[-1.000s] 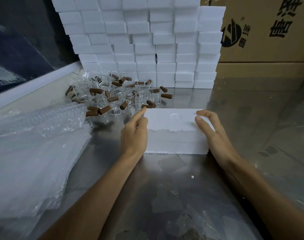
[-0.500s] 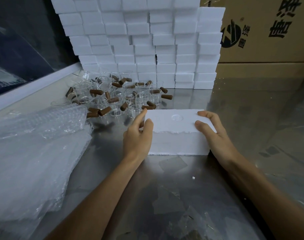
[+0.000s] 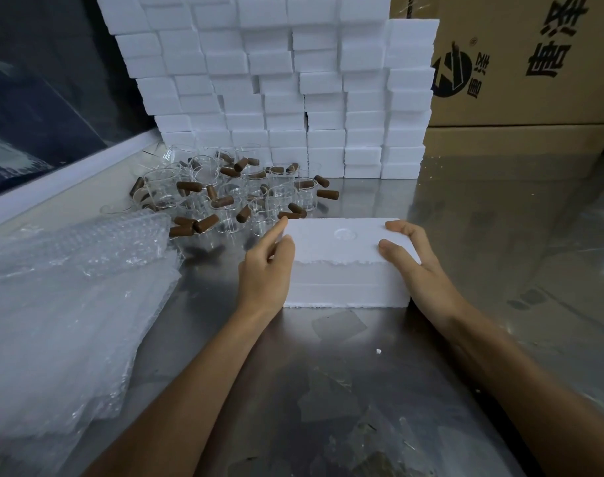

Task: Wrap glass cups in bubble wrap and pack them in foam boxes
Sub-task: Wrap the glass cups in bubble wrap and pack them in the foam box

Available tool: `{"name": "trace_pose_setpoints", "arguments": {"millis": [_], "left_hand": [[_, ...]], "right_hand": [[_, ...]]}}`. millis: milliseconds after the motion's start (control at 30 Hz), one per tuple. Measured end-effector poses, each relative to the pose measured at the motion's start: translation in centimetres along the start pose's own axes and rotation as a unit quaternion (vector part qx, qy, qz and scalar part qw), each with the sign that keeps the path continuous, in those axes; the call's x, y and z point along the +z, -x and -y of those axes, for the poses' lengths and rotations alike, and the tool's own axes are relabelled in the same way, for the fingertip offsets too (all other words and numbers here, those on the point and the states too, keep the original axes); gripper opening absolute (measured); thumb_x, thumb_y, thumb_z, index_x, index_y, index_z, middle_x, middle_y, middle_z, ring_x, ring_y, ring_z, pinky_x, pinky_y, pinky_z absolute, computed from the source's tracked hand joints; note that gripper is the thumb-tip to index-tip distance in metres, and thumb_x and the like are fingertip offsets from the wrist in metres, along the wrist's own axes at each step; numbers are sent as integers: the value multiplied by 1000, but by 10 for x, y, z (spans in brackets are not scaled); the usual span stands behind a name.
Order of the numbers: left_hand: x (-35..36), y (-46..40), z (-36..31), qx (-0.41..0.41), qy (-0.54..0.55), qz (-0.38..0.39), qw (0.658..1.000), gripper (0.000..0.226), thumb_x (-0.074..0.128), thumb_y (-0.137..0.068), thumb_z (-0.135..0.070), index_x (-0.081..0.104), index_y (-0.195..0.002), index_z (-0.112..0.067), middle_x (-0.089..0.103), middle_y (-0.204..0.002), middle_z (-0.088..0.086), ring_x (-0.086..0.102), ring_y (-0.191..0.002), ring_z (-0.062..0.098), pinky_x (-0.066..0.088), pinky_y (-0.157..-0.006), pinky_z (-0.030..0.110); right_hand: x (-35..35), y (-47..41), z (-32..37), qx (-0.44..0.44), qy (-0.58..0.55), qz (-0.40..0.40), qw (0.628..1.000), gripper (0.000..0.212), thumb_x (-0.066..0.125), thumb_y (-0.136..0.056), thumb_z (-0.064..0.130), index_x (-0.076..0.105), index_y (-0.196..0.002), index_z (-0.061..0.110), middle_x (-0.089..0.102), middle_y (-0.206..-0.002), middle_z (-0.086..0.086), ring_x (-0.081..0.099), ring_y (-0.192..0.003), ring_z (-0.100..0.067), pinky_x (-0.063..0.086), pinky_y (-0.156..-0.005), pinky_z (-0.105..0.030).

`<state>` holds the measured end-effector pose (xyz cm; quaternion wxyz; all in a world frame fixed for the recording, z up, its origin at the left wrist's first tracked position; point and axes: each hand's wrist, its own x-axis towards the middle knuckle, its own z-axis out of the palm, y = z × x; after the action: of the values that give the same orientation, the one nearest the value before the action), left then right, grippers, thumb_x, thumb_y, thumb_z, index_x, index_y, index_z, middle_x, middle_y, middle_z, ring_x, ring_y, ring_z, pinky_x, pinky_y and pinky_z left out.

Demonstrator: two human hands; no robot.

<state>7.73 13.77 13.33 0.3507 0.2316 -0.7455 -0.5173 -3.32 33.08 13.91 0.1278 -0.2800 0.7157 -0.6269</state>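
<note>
Little moved: left hand [image 3: 267, 266] thumb crept onto foam box [image 3: 341, 266] lid; right hand [image 3: 409, 258] grips opposite end. Foam light, crumbly: hold ends.

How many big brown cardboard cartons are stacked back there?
2 in view: the upper brown cardboard carton with black printing sits on the lower plain carton, right of the white foam box stack. Others may be hidden behind.

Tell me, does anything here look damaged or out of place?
Yes, slightly. The foam box held between both hands has a ragged, crumbled seam along its front edge, and a white foam crumb lies loose on the metal table nearby.
</note>
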Motion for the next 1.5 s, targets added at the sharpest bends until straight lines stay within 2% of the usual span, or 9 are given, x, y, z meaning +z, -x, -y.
{"name": "trace_pose_setpoints", "arguments": {"millis": [300,467,600,833,967,1100,1233,1333,1500], "left_hand": [[-1,7,-5,-29,27,0,999,39,53,-99,-31,56,-137,-37,59,-73,-37,52,-68,-21,43,-64,0],[-5,9,-14,-138,-12,28,990,38,58,-83,-59,68,-87,-22,72,-91,-5,66,-92,17,50,-80,37],[-5,9,-22,-198,81,-2,977,36,76,-73,-50,74,-80,-15,76,-77,0,68,-76,18,48,-66,30],[10,12,-32,-189,186,9,964,30,77,-79,-37,66,-101,-20,72,-92,1,70,-78,17,57,-70,36],[4,9,-30,-197,248,20,948,47,82,-73,-23,65,-116,-31,73,-108,2,72,-89,21,61,-75,45],[-2,3,-33,-187,280,10,941,39,77,-78,-15,71,-116,-22,76,-99,5,72,-79,20,56,-65,35],[-7,0,-32,-157,276,35,948,42,73,-80,-15,70,-121,-24,75,-105,4,69,-86,20,56,-72,40],[-8,-1,-32,-129,272,64,951,38,69,-84,-14,70,-120,-25,75,-105,2,70,-84,15,55,-73,37],[1,-18,-38,-112,220,104,963,32,76,-72,-25,76,-101,-40,76,-97,-7,68,-85,14,53,-74,35]], "right_hand": [[-3,1,3,5,9,21,1000,33,56,-79,61,48,-111,58,52,-119,32,54,-94,20,40,-81,-17],[-5,0,3,6,12,18,1000,35,58,-79,60,48,-112,53,54,-119,26,55,-91,19,41,-80,-20],[-3,3,1,2,-2,14,1000,30,60,-87,52,48,-115,50,53,-119,27,54,-87,20,42,-72,-7],[-8,6,1,14,-27,14,999,24,58,-94,45,48,-115,51,55,-122,21,56,-92,18,41,-76,-12],[-9,6,3,28,-57,24,998,34,61,-79,49,53,-112,50,62,-126,10,62,-108,-7,44,-88,-30],[-14,7,5,46,-174,21,983,49,69,-80,41,52,-126,46,72,-120,7,71,-103,-14,54,-78,-29],[-31,3,6,136,-185,62,971,75,76,-74,38,44,-142,37,75,-115,-3,73,-103,-29,55,-91,-42],[-39,6,13,185,-187,134,956,69,78,-71,38,57,-135,23,73,-116,-15,73,-100,-29,60,-84,-37],[-39,8,16,215,-192,101,952,65,69,-65,39,62,-126,20,73,-113,-20,73,-89,-29,61,-74,-36]]}}
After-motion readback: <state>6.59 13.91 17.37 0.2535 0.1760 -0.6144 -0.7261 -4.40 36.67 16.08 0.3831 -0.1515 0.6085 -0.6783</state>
